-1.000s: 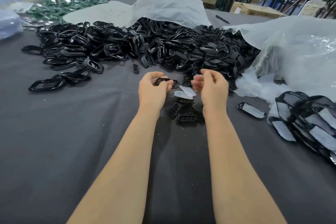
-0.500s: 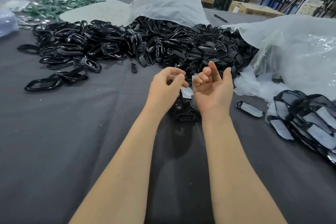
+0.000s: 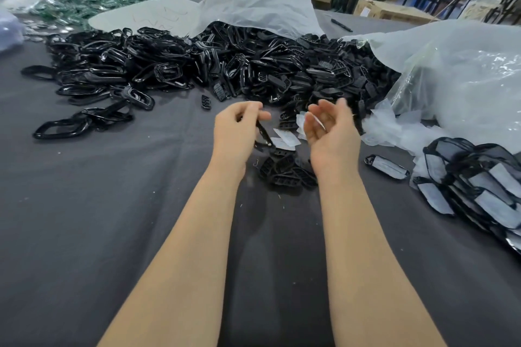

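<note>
Pinched at the fingertips of the left hand (image 3: pixel 239 128), a small black plastic piece (image 3: pixel 262 134) is held so that it hangs down from the curled fingers, clear of the surface. The right hand (image 3: pixel 331 134) is raised just beside it, palm turned up and fingers loosely spread. Nothing is plainly gripped in it. A pale sliver is seen across its palm, but whether that is a strip of film cannot be told.

Directly beneath the two hands, pale paper slips (image 3: pixel 284 140) are scattered, and a cluster of black slotted plastic inserts (image 3: pixel 284 173) is gathered between the wrists on the dark grey cloth-covered table (image 3: pixel 112 220). Beyond the hands, a large heap of glossy black plastic frames and inserts (image 3: pixel 197 70) is spread across the table. To the right, a clear plastic bag (image 3: pixel 465 79) is slumped open, and a stack of black frames faced with grey film (image 3: pixel 479 191) is laid beside it.

The step in hand is judged to be the handling of a single piece between backing removal and fitting, with the free hand momentarily released. For the next move, the held piece would need to be steadied by the left fingertips while it is met by the right hand. That could be to strip a backing or to bring a mating part from the heap, which calls for a fine pinch rather than a full grasp.
</note>
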The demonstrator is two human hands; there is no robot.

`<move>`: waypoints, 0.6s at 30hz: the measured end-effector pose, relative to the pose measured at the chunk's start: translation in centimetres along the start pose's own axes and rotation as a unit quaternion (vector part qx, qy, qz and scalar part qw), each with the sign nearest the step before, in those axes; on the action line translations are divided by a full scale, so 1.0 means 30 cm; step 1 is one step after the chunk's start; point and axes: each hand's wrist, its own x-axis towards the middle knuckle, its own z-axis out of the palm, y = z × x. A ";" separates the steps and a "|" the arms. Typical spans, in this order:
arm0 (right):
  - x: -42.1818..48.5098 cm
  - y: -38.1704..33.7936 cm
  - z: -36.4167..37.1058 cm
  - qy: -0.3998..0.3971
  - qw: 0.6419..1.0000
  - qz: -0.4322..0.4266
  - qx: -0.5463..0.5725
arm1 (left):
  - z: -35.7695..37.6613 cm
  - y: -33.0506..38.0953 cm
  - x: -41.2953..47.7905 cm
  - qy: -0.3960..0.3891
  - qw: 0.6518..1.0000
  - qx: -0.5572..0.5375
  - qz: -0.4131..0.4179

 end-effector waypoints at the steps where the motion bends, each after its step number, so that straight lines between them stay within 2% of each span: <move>1: -0.001 0.013 0.011 0.004 0.994 -0.035 -0.100 | -0.001 0.007 0.001 0.000 0.997 -0.074 -0.030; 3: -0.011 0.040 0.032 -0.040 0.965 -0.089 -0.242 | -0.003 0.016 -0.001 -0.007 0.983 -0.172 -0.061; 5: -0.023 0.058 0.039 -0.117 0.929 -0.098 -0.338 | -0.006 0.016 -0.001 -0.009 0.975 -0.213 -0.066; 7: -0.032 0.069 0.034 -0.180 0.896 -0.084 -0.397 | -0.010 0.011 0.000 -0.006 0.974 -0.218 -0.054; 9: -0.037 0.070 0.031 -0.196 0.885 -0.088 -0.412 | -0.012 0.004 0.003 0.002 0.979 -0.200 -0.039; 13: -0.030 0.064 0.024 -0.139 0.888 -0.113 -0.423 | -0.017 -0.017 0.016 0.057 0.991 -0.118 -0.020; 16: -0.022 0.052 0.019 -0.085 0.929 -0.083 -0.351 | -0.022 -0.033 0.027 0.106 0.993 -0.043 -0.011; 18: -0.020 0.046 0.019 -0.073 0.952 -0.054 -0.292 | -0.016 -0.038 0.026 0.095 0.995 -0.014 -0.007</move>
